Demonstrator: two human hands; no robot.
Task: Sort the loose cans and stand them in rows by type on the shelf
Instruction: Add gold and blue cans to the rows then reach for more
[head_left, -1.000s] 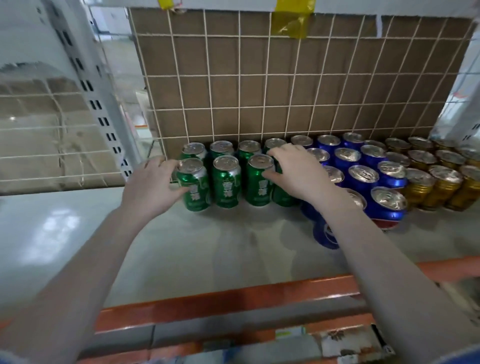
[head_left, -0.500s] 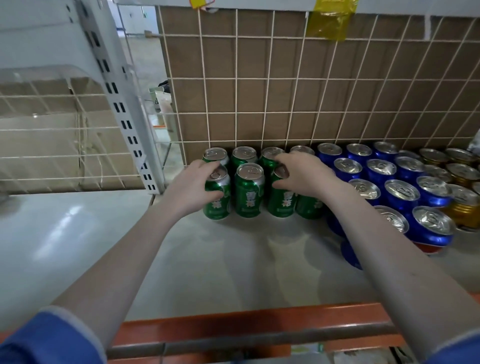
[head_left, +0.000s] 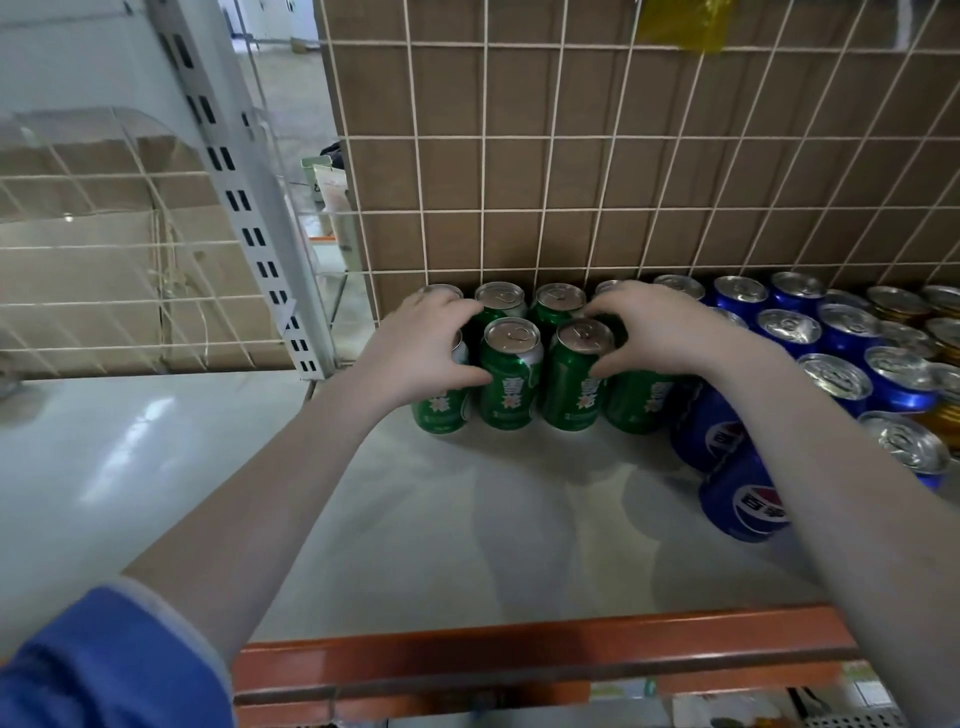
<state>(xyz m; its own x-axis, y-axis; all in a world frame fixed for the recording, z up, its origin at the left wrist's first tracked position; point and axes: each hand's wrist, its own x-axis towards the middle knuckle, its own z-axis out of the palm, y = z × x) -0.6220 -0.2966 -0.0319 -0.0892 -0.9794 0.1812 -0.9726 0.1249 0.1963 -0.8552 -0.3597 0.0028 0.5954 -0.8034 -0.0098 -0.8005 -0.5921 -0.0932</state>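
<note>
Shelf (head_left: 467, 519) check. Green cans (head_left: 511, 374) stand upright in 2 rows at the back, against the wire grid (head_left: 519, 208). My left hand (head_left: 415, 348) wraps the front-left green can (head_left: 441, 405), fingers curled over its top, thumb on its front. My right hand (head_left: 660, 332) wraps the front-right green can (head_left: 641, 400), fingers curled over its top, thumb on its side. Blue cans (head_left: 841, 374) upright just right of the green; gold cans (head_left: 898, 301) at far right. Orange shelf edge (head_left: 519, 654) nearest me.
</note>
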